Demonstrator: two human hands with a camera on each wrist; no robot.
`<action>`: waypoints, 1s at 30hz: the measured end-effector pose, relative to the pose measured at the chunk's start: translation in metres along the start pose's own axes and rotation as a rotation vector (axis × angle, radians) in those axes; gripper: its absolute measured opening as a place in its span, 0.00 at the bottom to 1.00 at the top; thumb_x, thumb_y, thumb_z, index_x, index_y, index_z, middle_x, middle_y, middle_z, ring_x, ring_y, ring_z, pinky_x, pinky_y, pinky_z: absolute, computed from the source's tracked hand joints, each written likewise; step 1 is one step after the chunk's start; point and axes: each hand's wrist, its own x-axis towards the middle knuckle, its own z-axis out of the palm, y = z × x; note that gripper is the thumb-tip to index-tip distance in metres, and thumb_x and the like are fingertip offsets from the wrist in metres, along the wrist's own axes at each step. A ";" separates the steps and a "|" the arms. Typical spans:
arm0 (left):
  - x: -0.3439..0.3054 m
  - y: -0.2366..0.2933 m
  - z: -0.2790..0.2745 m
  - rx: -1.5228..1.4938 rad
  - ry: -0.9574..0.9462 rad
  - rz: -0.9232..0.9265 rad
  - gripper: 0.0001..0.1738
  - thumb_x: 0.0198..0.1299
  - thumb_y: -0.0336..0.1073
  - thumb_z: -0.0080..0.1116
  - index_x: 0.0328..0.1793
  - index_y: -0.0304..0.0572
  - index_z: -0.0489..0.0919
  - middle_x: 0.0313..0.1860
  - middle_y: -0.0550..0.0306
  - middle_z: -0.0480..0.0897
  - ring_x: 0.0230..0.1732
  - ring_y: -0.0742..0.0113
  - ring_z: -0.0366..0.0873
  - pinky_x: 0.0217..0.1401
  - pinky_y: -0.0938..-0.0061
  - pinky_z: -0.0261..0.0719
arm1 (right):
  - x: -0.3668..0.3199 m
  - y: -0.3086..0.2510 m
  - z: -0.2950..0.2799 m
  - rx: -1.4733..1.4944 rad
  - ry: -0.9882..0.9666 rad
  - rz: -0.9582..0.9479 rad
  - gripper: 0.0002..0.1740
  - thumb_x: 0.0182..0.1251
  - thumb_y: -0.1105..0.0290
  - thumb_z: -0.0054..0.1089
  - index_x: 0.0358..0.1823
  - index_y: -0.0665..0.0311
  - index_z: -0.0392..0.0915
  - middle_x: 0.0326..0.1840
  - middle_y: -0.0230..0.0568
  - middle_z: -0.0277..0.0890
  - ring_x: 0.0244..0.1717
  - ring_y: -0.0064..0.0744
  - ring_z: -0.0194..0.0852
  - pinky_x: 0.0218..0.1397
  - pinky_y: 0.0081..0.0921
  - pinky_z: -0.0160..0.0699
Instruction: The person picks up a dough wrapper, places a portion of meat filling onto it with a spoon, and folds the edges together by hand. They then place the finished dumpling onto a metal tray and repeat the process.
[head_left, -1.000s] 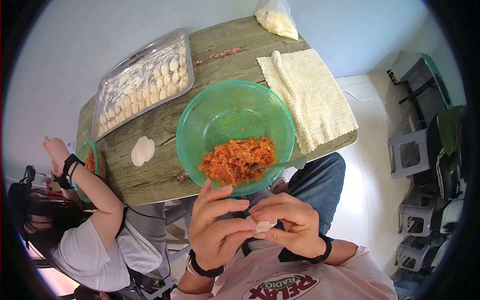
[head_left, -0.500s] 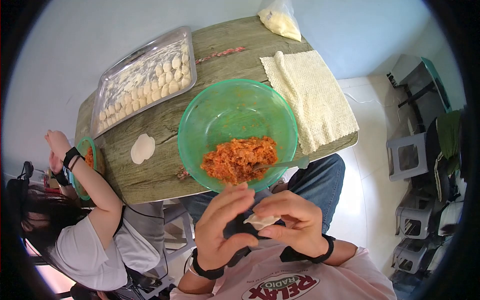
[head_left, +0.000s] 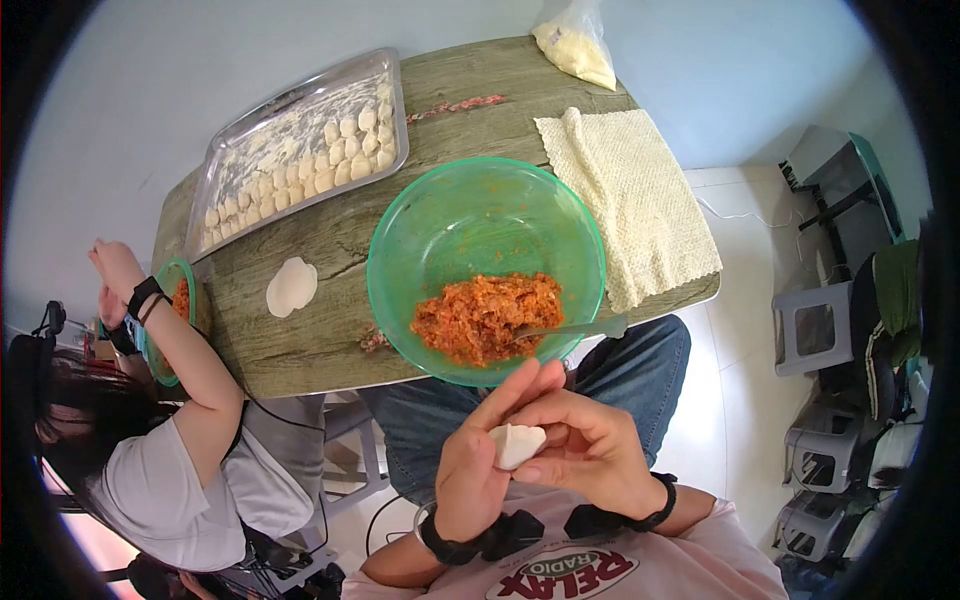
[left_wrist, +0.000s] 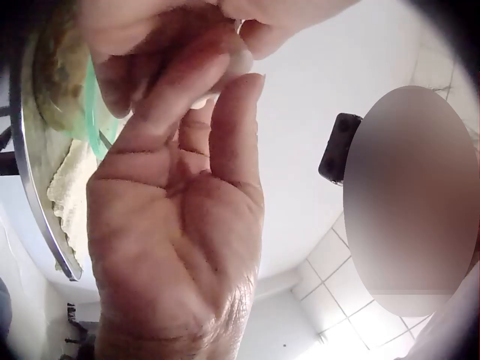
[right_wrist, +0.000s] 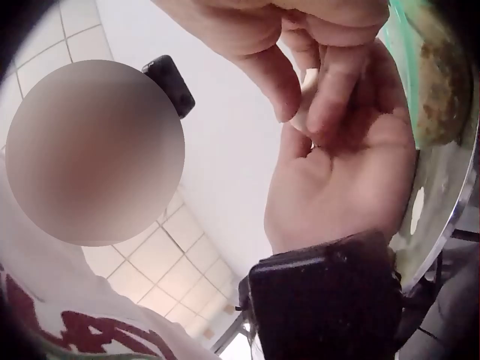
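A pale folded piece of dough (head_left: 517, 446) is pinched between the thumb and fingers of the right hand (head_left: 592, 452), below the green bowl. Against its left side rests the left hand (head_left: 480, 465), palm turned inward, fingers fairly straight and pointing up. The right wrist view shows the dough (right_wrist: 304, 112) between the right hand's (right_wrist: 270, 30) thumb and a finger, in front of the left palm (right_wrist: 341, 180). In the left wrist view the right hand (left_wrist: 180, 217) holds the mostly hidden dough, with the left hand (left_wrist: 154, 34) above.
Orange-red filling (head_left: 485, 315) and a spoon (head_left: 585, 328) lie in the green bowl (head_left: 430, 215). A flat dough piece (head_left: 292, 287), a floured tray (head_left: 401, 115) of shaped pieces, a cream cloth (head_left: 640, 200) and a bag (head_left: 577, 48) are on the table. Another person (head_left: 165, 470) sits at left.
The left hand first moved off the dough, then came back against it with its palm turned inward. The right hand kept its pinch. The head view shifted slightly.
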 end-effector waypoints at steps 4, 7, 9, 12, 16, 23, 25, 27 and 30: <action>-0.001 -0.003 0.001 0.075 0.053 0.033 0.38 0.70 0.59 0.27 0.70 0.30 0.60 0.67 0.37 0.65 0.69 0.46 0.62 0.71 0.56 0.58 | 0.001 -0.001 0.004 -0.039 0.011 -0.057 0.21 0.59 0.83 0.60 0.55 0.72 0.68 0.51 0.41 0.71 0.52 0.31 0.76 0.54 0.25 0.76; -0.003 -0.001 0.003 0.025 0.110 -0.012 0.37 0.71 0.57 0.26 0.68 0.29 0.62 0.65 0.37 0.68 0.67 0.47 0.65 0.70 0.57 0.60 | 0.001 -0.008 0.007 -0.153 0.063 -0.016 0.21 0.59 0.84 0.60 0.54 0.72 0.69 0.50 0.41 0.71 0.50 0.32 0.77 0.52 0.25 0.78; -0.005 0.002 -0.001 0.040 0.116 -0.040 0.37 0.72 0.55 0.25 0.68 0.25 0.61 0.65 0.37 0.68 0.66 0.49 0.66 0.69 0.60 0.61 | 0.001 -0.011 0.008 -0.182 0.089 -0.013 0.24 0.55 0.86 0.62 0.54 0.73 0.69 0.52 0.44 0.69 0.50 0.34 0.78 0.51 0.25 0.80; -0.009 0.008 -0.007 0.044 0.211 -0.130 0.38 0.72 0.54 0.24 0.66 0.20 0.61 0.62 0.37 0.71 0.63 0.52 0.70 0.67 0.63 0.65 | 0.002 -0.007 0.007 -0.124 0.129 -0.115 0.22 0.58 0.82 0.62 0.54 0.72 0.69 0.51 0.42 0.68 0.47 0.29 0.78 0.47 0.21 0.78; -0.007 0.011 -0.028 -0.388 0.192 -0.108 0.37 0.71 0.57 0.24 0.62 0.28 0.68 0.55 0.36 0.76 0.56 0.53 0.76 0.57 0.64 0.74 | -0.003 -0.008 0.000 -0.174 0.241 -0.201 0.21 0.59 0.81 0.61 0.54 0.71 0.70 0.51 0.40 0.67 0.43 0.25 0.74 0.44 0.18 0.74; -0.004 0.009 0.000 -0.810 0.091 -0.336 0.32 0.70 0.57 0.28 0.61 0.40 0.72 0.51 0.41 0.80 0.54 0.56 0.77 0.57 0.63 0.72 | 0.007 0.000 0.019 0.139 0.260 -0.225 0.25 0.63 0.70 0.59 0.58 0.73 0.65 0.54 0.41 0.68 0.54 0.30 0.70 0.57 0.28 0.69; -0.006 0.001 0.006 -0.878 0.028 -0.388 0.32 0.70 0.57 0.28 0.61 0.39 0.71 0.54 0.40 0.78 0.57 0.57 0.75 0.61 0.62 0.68 | 0.009 -0.001 0.022 0.187 0.274 -0.071 0.32 0.62 0.56 0.58 0.56 0.77 0.64 0.57 0.55 0.67 0.52 0.39 0.73 0.52 0.31 0.76; -0.006 -0.015 0.009 -0.893 0.067 -0.389 0.31 0.70 0.54 0.30 0.60 0.35 0.71 0.56 0.38 0.76 0.53 0.56 0.77 0.56 0.65 0.72 | 0.015 0.003 0.024 0.248 0.235 -0.114 0.27 0.65 0.60 0.53 0.55 0.77 0.65 0.55 0.58 0.70 0.54 0.44 0.73 0.55 0.36 0.76; -0.003 -0.016 0.022 -0.811 0.178 -0.169 0.22 0.72 0.48 0.35 0.59 0.38 0.68 0.55 0.50 0.74 0.56 0.54 0.74 0.54 0.69 0.75 | 0.016 0.002 0.023 0.296 0.267 0.042 0.23 0.67 0.63 0.48 0.54 0.77 0.66 0.52 0.61 0.72 0.54 0.48 0.74 0.57 0.37 0.75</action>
